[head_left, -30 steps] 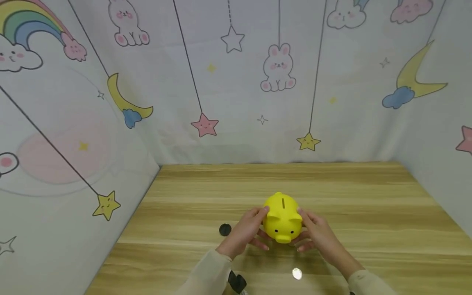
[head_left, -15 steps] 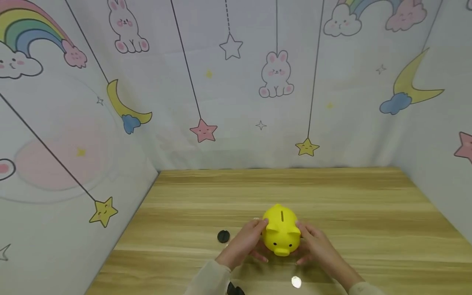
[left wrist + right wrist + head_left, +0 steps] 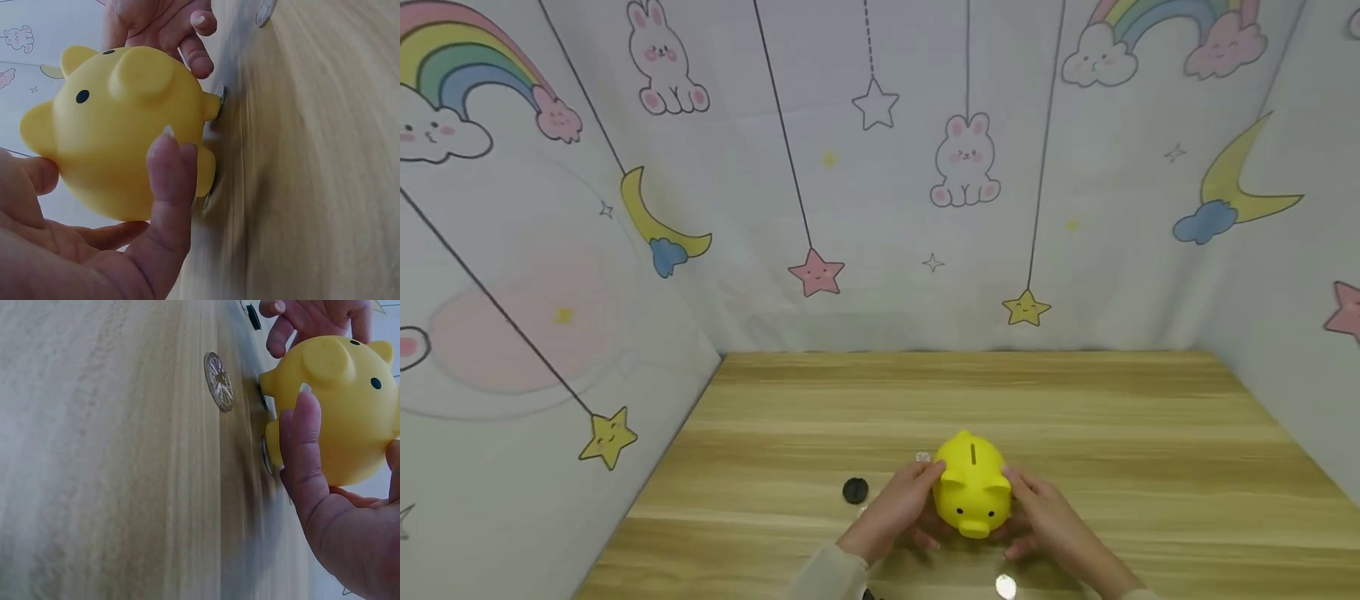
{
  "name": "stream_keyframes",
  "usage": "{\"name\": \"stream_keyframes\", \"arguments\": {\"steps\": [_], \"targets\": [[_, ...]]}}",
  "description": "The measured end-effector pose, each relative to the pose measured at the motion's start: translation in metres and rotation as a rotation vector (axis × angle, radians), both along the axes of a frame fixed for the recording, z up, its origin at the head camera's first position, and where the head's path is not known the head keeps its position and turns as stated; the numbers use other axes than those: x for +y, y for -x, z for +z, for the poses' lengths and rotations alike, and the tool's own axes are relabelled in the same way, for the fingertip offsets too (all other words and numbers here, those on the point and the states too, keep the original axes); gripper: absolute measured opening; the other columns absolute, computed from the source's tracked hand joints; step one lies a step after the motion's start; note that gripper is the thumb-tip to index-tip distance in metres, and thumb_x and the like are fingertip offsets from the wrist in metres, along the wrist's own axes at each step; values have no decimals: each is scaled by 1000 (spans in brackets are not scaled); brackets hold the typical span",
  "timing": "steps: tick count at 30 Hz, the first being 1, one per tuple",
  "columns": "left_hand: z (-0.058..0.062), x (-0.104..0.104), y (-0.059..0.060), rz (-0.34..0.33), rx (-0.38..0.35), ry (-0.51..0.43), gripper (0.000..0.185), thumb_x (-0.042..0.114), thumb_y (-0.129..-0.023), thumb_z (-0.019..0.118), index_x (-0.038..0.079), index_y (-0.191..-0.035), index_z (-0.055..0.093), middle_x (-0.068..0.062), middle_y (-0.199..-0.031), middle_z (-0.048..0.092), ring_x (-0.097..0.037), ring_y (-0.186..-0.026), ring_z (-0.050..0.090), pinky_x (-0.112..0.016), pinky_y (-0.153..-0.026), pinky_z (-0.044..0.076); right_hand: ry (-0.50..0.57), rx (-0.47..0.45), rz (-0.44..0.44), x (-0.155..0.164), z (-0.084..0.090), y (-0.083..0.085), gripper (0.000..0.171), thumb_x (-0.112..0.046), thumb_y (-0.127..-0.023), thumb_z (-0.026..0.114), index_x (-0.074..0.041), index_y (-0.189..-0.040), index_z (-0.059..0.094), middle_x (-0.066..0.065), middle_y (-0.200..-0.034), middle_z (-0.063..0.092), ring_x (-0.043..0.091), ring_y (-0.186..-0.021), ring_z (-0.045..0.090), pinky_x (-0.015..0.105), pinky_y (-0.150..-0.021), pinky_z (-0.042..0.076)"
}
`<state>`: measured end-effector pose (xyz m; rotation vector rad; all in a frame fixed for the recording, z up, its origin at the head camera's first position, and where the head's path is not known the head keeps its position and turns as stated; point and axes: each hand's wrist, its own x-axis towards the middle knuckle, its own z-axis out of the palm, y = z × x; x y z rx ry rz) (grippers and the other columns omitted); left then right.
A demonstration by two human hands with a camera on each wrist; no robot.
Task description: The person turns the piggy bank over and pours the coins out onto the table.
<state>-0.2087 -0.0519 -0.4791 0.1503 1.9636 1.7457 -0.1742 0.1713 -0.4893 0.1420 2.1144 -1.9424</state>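
A yellow piggy bank point(image 3: 973, 492) with a coin slot on top stands at the near middle of the wooden table point(image 3: 1112, 433), snout toward me. My left hand point(image 3: 898, 508) cups its left side and my right hand point(image 3: 1045, 521) cups its right side, fingers curled round the body. In the left wrist view, my left hand point(image 3: 169, 187) wraps the piggy bank point(image 3: 119, 131), whose feet are at the table surface. In the right wrist view, my right hand point(image 3: 312, 487) holds the piggy bank point(image 3: 340, 406), with a coin point(image 3: 267, 453) lying under a foot.
A silver coin point(image 3: 1004, 587) lies in front of the bank, shown as the coin point(image 3: 219, 381) in the right wrist view. Another coin point(image 3: 922, 457) lies just behind the bank's left. A black round disc point(image 3: 855, 490) lies left of my left hand. Printed cloth walls point(image 3: 880, 208) enclose the table.
Both hands have drawn the piggy bank slightly toward me, and a coin now shows behind its left side. The head view has tilted up a little.
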Motion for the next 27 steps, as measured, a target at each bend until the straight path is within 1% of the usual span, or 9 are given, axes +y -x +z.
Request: {"name": "stream_keyframes", "arguments": {"steps": [6,11,13,16,18,21,24,26,27], "targets": [[-1,1,3,11,3,0,66,55,-100,48,1,-138,47,-8,-112,59,-24,-77,67,-34,-53,56,-4,-4,54,6,3,7,90,-62,-98,45,13,-146,31,30,-129,54,34,-78,67,47,-61,58],[1,0,7,16,24,16,60,53,-101,47,2,-133,52,-8,-105,61,-25,-76,67,-36,-54,57,-21,18,101,12,7,12,84,-57,-102,42,16,-143,33,26,-124,57,35,-81,68,49,-63,58],[5,0,9,27,45,24,57,49,-102,47,2,-134,53,-10,-107,61,-27,-76,66,-37,-54,57,-64,40,82,17,11,12,77,-52,-105,40,15,-142,35,26,-122,58,35,-82,68,49,-63,58],[16,-7,16,48,112,32,54,43,-104,48,0,-136,52,-13,-114,59,-28,-78,66,-38,-55,58,-218,90,20,30,20,14,67,-44,-108,37,13,-141,37,29,-124,56,33,-87,67,46,-62,59],[23,-16,23,57,186,53,50,39,-105,49,1,-136,53,-15,-120,57,-30,-82,66,-39,-57,58,-367,140,3,42,25,17,65,-44,-108,35,11,-143,38,31,-128,54,35,-94,65,45,-68,59],[30,-38,35,45,392,182,47,40,-105,49,6,-137,53,-13,-124,56,-28,-92,64,-41,-67,58,-633,307,9,64,29,20,63,-43,-108,36,10,-143,37,34,-132,48,44,-104,59,53,-79,55],[32,-61,46,11,680,428,49,41,-104,50,10,-143,50,-12,-133,52,-31,-113,56,-48,-86,52,-916,570,-10,91,25,21,58,-38,-106,45,10,-140,41,39,-134,40,58,-122,41,69,-92,39],[31,-75,53,-14,860,611,52,40,-104,51,12,-148,46,-14,-144,45,-34,-128,46,-55,-99,43,-1071,684,-43,109,19,21,59,-38,-104,51,8,-140,41,39,-139,33,63,-130,25,78,-97,25],[30,-83,56,-28,934,690,54,41,-104,51,13,-150,43,-16,-149,41,-38,-134,39,-59,-103,37,-1137,714,-56,117,17,20,61,-41,-103,53,5,-141,41,39,-142,29,63,-135,14,81,-97,17]]}}
